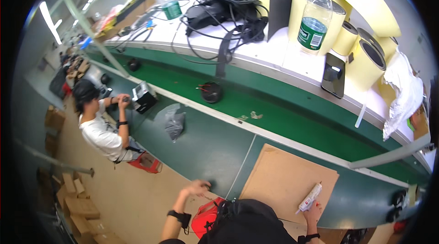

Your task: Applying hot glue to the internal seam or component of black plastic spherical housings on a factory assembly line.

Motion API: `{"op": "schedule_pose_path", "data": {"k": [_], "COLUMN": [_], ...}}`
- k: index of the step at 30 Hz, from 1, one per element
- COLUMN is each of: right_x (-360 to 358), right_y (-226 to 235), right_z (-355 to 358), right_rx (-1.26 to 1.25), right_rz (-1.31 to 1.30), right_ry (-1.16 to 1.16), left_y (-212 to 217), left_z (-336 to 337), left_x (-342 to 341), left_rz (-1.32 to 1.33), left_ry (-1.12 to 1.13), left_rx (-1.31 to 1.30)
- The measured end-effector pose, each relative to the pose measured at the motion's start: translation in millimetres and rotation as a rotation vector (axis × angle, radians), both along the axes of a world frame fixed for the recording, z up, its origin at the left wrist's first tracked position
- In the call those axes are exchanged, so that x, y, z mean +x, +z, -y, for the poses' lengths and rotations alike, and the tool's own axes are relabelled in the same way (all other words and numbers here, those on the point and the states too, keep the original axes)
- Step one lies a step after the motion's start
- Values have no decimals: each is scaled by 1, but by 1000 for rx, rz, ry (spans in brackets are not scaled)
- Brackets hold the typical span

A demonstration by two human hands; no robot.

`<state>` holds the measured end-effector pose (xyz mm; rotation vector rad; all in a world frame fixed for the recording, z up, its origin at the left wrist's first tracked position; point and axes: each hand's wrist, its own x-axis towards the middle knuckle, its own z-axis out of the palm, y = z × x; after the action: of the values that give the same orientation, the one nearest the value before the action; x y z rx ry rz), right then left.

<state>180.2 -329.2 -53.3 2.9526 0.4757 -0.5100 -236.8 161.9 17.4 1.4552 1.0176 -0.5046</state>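
My left hand [198, 188] is at the near edge of the green bench, its fingertips closed around a small black part [208, 184], whose shape is mostly hidden. At the right, my right hand [314, 210] grips a white glue tube [311, 197]. The tube is tilted, with its narrow nozzle pointing away from me. Under it lies a flat brown cardboard sheet [270, 177] on the bench. Both wrists wear black bands.
A co-worker in a white shirt [101, 129] sits at the left, hands at a black and silver box [144, 96]. A grey plastic bag [174, 122] lies between us. On the green belt beyond rests a round black part [211, 92]. The shelf above holds bottles, cables, yellow rolls [366, 58] and a phone [333, 75].
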Motion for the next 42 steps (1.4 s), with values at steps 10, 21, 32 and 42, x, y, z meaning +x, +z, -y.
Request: {"op": "schedule_pose_path", "data": {"k": [10,21,32,42], "right_x": [-32,-100,-86,-82], "right_y": [68,155,150,133], "right_z": [-5,-64,-98,-66], "right_rx": [773,1361,1369,1211], "right_rz": [13,-281,-378,-419], "right_ry": [-420,-1012,-707,-461], "left_y": [-45,-110,-31,-60], "left_z": [-312,-380,-61,96], "left_x": [179,229,214,238], "left_rz": [408,632,385,422], "left_ry": [794,903,-34,-347], "left_rx": [155,-37,-281,-105]}}
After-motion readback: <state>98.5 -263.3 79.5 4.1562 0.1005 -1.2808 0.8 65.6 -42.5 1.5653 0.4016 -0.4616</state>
